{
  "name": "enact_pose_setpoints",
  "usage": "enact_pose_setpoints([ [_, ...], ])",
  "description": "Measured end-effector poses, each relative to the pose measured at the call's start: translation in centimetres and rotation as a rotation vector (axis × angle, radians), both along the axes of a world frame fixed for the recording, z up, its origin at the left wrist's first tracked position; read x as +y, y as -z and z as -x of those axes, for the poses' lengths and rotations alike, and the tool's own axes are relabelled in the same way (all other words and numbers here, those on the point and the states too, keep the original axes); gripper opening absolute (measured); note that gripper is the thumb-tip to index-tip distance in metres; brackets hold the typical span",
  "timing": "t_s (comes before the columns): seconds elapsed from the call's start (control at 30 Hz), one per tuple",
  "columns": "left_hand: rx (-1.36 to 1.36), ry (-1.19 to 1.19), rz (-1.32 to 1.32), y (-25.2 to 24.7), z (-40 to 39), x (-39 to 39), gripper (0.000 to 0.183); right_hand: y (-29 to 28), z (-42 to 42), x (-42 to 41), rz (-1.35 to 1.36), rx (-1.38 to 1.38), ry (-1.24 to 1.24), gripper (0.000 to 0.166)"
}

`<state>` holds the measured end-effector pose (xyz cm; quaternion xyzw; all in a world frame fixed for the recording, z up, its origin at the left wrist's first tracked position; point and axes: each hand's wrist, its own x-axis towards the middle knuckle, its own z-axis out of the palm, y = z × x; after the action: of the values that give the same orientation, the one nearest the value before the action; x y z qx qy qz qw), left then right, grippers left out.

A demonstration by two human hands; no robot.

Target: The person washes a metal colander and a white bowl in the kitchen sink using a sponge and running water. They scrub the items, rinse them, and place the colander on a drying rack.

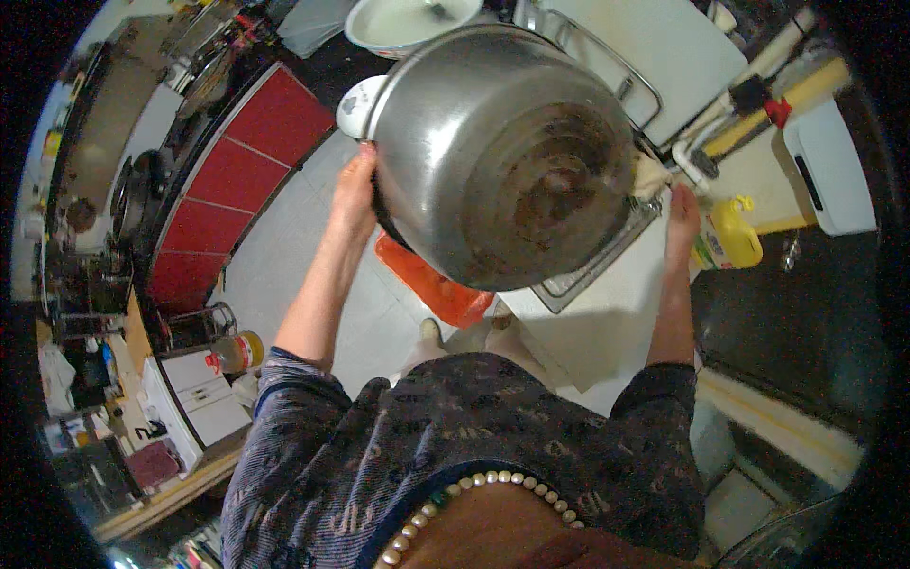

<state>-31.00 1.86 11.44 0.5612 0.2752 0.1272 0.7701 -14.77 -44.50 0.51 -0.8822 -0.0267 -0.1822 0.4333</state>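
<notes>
A large stainless steel pot (441, 156) is held tilted, its base facing me and marked with dark brown stains. My left hand (355, 188) grips it at the left edge, just below a white printed piece (361, 107) that looks like a handle. My right hand (682, 220) is at the pot's right side, fingertips against a beige cloth (648, 176); whether they grip it is unclear. Beside that hand stands a yellow jug (732, 235) with a label. Below the pot, a metal sink rim (561, 291) shows on the white counter (604, 320). The pot's inside is hidden.
An orange-red plastic basin (434, 281) is beneath the pot, near my feet. Behind the pot are a white bowl (412, 25) and a metal rack (640, 85). Red-fronted cabinets (242, 178) line the left, with an oil bottle (238, 352) nearer me. Long-handled tools (775, 107) lean at right.
</notes>
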Motion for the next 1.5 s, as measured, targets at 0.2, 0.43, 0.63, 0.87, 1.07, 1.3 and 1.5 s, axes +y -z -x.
enact_pose_setpoints([
  [0.2, -0.108, 0.028, 0.175, 2.9, 2.7, 1.0, 0.033, 1.0, 3.0, 1.2, -0.331, -0.039, -0.039, 0.035],
  [0.43, -0.281, -0.016, 0.279, 1.7, 10.7, 10.3, 0.034, -7.8, 13.4, 16.4, -0.279, -0.005, 0.01, 0.034],
  [0.63, -0.183, -0.237, -0.19, -1.3, 24.4, 27.8, 0.025, -9.5, 21.8, 35.8, -0.255, 0.043, -0.22, 0.02],
  [0.87, 0.179, -0.022, -1.174, -1.8, 33.1, 37.6, 0.02, -5.2, 30.4, 58.5, -0.402, 0.905, -1.081, 0.046],
  [1.07, 0.334, 0.244, -1.566, 4.6, 32.2, 43.0, 0.014, -0.4, 32.4, 71.8, -0.654, 1.853, -0.841, 0.094],
  [1.3, 0.307, 0.499, -1.653, 12.1, 25.1, 48.5, 0.003, 7.6, 27.7, 80.7, -0.858, 2.126, -0.434, 0.084],
  [1.5, 0.213, 0.632, -1.617, 20.6, 16.2, 54.5, 0.005, 17.6, 18.4, 87.8, -0.971, 2.17, -0.119, 0.05],
])
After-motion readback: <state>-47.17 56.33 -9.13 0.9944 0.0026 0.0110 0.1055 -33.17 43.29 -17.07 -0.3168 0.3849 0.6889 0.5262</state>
